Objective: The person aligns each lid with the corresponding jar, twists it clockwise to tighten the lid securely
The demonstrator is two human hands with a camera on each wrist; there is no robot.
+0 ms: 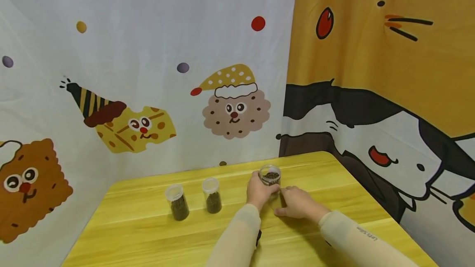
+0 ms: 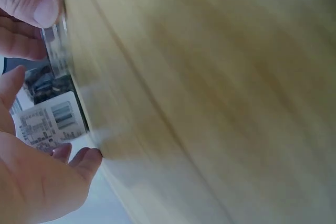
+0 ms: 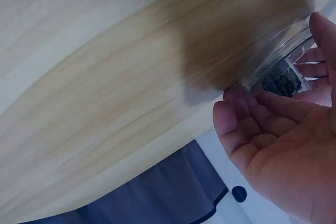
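Note:
In the head view my left hand grips a clear jar of dark, grainy contents, thumb in front. A white barcode label shows beside my left fingers in the left wrist view. My right hand curls round clear, curved plastic just below and in front of the dark contents. I cannot tell whether this plastic belongs to the same jar. Two similar jars with whitish lids stand upright to the left, one farther left and one nearer my hands.
The yellow wood-grain table carries everything. Behind it hangs a white printed cloth, and an orange-and-white printed cloth hangs along the right side. The table's right edge runs beyond my right forearm.

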